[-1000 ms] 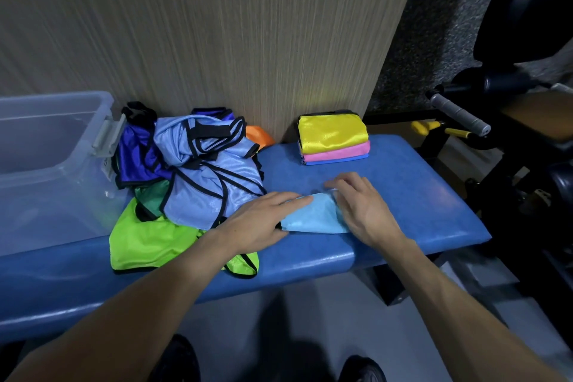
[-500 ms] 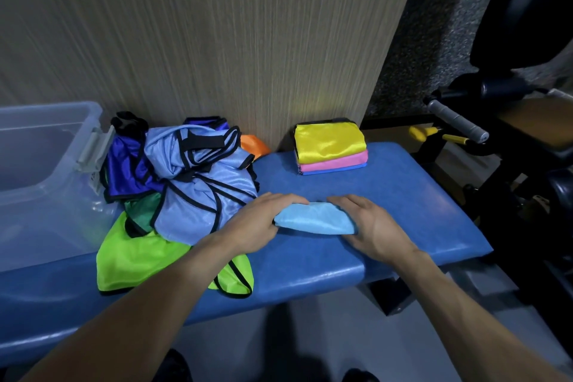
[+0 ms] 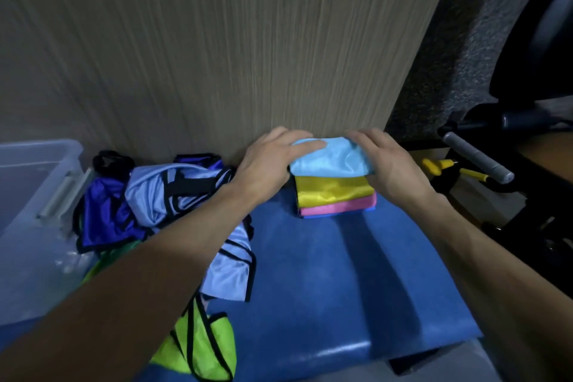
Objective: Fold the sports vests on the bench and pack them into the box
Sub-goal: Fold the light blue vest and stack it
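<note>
The folded light-blue vest [image 3: 333, 156] sits on top of the stack of folded vests [image 3: 335, 198], yellow over pink over a sliver of blue, at the back of the blue bench [image 3: 341, 282] against the wood-grain wall [image 3: 248, 40]. It looks thin, glossy and very light, so it should be soft and slippery, apt to spring out of its folds or slide off the satin layer below; taking it from both short ends at once, with a palm pressing from above, seems the safest hold. The left hand [image 3: 266, 161] lies flat on its left end, fingers stretched over the top and only loosely curved, and the right hand [image 3: 384, 164] cups the right end with fingers bent down around the edge, so both hold the bundle between them rather than pinching it. To the left lies the heap of unfolded vests [image 3: 173, 195], pale blue, purple and lime green with black trim, and beyond it the clear plastic box [image 3: 40, 183] at the bench's left end, apparently with no vests in it yet.
</note>
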A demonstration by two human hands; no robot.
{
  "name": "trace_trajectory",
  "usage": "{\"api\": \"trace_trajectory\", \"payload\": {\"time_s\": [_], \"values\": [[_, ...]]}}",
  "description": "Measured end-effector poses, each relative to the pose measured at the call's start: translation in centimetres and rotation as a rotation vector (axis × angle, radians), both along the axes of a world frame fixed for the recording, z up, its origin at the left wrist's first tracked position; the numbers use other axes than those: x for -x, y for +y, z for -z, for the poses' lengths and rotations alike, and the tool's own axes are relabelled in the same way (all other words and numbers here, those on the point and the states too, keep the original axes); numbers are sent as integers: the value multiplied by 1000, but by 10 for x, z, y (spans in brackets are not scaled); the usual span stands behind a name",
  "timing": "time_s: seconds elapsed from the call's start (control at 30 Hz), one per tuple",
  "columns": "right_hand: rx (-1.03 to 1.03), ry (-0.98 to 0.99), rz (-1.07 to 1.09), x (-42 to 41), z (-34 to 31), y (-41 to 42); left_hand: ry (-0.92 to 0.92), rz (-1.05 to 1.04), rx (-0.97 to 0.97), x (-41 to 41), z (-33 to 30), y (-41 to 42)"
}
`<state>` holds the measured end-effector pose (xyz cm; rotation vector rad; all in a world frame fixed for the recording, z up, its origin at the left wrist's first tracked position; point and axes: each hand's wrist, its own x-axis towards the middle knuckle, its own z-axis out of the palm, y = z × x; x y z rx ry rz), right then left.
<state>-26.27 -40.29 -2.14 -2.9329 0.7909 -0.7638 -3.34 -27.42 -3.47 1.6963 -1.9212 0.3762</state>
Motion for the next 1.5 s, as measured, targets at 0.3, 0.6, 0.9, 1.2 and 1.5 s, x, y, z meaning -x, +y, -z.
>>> {"api": "trace_trajectory", "payload": {"time_s": [0.3, 0.6, 0.9, 1.2, 1.5], "values": [[-258, 366, 113, 7, 26, -41, -101, -134, -50, -6, 60, -19], [-479, -199, 397, -7, 29, -22, 397, -193, 1, 3, 50, -19], [-493, -298, 487, -23, 29, -31, 876, -347, -84, 31, 38, -21], [-460, -215, 503, -46, 33, -32, 502, -515, 57, 35, 34, -36], [126, -105, 339, -46, 37, -21, -135, -179, -139, 46, 58, -49]]}}
